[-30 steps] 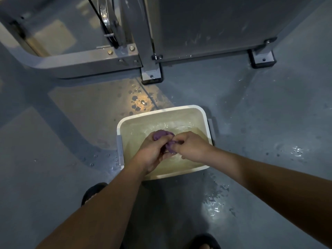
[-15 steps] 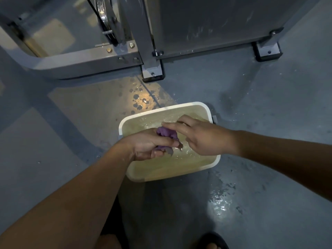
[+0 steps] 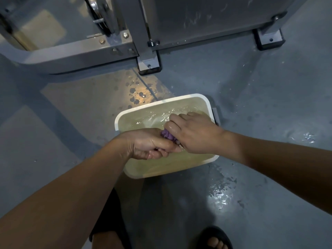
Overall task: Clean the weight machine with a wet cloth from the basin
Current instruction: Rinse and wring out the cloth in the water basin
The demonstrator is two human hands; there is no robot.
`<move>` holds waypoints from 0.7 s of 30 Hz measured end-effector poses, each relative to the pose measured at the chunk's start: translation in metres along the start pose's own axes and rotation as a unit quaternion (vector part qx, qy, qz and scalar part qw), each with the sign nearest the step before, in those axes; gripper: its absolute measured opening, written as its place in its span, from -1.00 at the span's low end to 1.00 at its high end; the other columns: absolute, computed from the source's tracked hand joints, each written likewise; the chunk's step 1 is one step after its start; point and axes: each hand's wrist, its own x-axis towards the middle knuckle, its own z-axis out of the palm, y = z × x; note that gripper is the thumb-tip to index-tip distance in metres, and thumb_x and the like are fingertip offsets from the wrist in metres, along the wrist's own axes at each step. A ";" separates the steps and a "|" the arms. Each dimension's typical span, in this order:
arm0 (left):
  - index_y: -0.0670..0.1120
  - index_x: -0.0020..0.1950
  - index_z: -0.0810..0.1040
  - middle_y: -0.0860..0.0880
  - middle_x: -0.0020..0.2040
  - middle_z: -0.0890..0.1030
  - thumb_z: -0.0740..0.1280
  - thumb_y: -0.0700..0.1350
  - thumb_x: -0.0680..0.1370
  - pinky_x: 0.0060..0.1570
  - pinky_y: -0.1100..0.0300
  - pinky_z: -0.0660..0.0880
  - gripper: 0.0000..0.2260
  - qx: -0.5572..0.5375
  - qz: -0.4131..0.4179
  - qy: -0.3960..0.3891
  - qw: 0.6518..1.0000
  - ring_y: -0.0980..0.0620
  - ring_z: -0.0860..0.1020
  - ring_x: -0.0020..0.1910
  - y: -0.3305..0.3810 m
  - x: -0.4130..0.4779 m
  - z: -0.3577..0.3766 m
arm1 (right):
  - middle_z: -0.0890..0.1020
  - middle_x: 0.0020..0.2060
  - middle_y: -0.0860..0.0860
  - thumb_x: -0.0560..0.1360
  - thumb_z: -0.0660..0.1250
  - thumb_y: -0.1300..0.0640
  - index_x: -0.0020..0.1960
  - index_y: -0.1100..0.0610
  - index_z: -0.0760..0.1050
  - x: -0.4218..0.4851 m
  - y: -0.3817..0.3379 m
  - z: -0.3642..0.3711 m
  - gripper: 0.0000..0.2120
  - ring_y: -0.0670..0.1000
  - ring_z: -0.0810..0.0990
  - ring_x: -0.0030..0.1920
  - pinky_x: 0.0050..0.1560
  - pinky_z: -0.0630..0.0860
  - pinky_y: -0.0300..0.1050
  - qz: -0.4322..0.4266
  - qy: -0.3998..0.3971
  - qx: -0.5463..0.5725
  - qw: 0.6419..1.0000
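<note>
The left hand [image 3: 149,144] is closed, its fingers curled tightly under and its thumb laid along the top, and the near end of a purple cloth [image 3: 168,136] is gripped in it. The right hand [image 3: 194,133] is seen from the back, knuckles up and fingers bent downward, and the other end of the cloth is clenched beneath it. The two hands are pressed almost together, so that only a short, bunched stretch of the cloth is shown between them. Both hands are wet and glistening.

The cloth is held as a tight, wadded roll. Its long axis is run from the left hand towards the right hand, slanting from upper left to lower right in the head view; how far it extends inside either fist cannot be told. It is held over the middle of a white rectangular basin [image 3: 117,123], just above or at the surface of the yellowish water [image 3: 143,121], which is rippled at the far side.

The basin is set on a grey floor [image 3: 269,105], near the bolted foot [image 3: 149,64] of the grey weight machine [image 3: 80,49]. Droplets [image 3: 136,94] are scattered between foot and basin, and a puddle [image 3: 221,194] is spread to the near right. A dark sandal [image 3: 213,238] is seen at the bottom edge.
</note>
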 end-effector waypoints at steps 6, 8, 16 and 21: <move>-0.03 -0.24 0.41 0.02 -0.42 0.23 0.45 -0.20 0.57 -0.46 0.23 -0.02 -0.72 0.076 -0.015 -0.003 0.997 0.12 0.13 -0.44 0.013 0.001 0.014 | 0.51 -0.13 0.09 0.39 0.42 0.07 -0.05 0.14 0.49 0.001 0.004 -0.010 -0.79 0.12 0.49 -0.34 -0.45 0.28 -0.10 -0.018 0.032 -0.033 0.999; -0.05 -0.19 0.41 0.02 -0.44 0.23 0.47 -0.19 0.55 -0.46 0.21 0.00 -0.75 0.141 -0.048 0.037 0.988 0.09 0.13 -0.44 0.020 0.003 0.023 | 0.54 -0.24 0.05 0.29 0.50 0.09 -0.21 0.11 0.53 0.004 0.004 -0.017 -0.82 0.11 0.50 -0.38 -0.46 0.13 -0.22 -0.020 0.000 -0.035 0.999; -0.08 -0.16 0.51 -0.07 -0.15 0.57 0.30 -0.07 0.59 -0.20 0.18 0.41 -0.84 0.481 -0.040 0.279 0.830 -0.09 0.52 -0.16 0.025 0.022 0.043 | 0.42 -0.33 -0.07 0.50 0.29 0.04 -0.33 0.00 0.33 0.020 -0.005 -0.029 -0.74 0.01 0.41 -0.36 -0.34 0.31 -0.15 0.175 -0.268 0.104 0.942; -0.07 0.10 0.59 -0.11 0.06 0.63 0.27 -0.18 0.56 -0.16 0.14 0.40 -0.83 0.577 -0.023 0.368 0.728 -0.17 0.58 -0.03 0.016 0.023 0.052 | 0.56 -0.29 0.04 0.48 0.31 0.16 -0.23 0.10 0.48 0.023 -0.007 -0.028 -0.89 0.04 0.54 -0.30 -0.30 0.45 -0.15 0.263 -0.348 0.269 0.859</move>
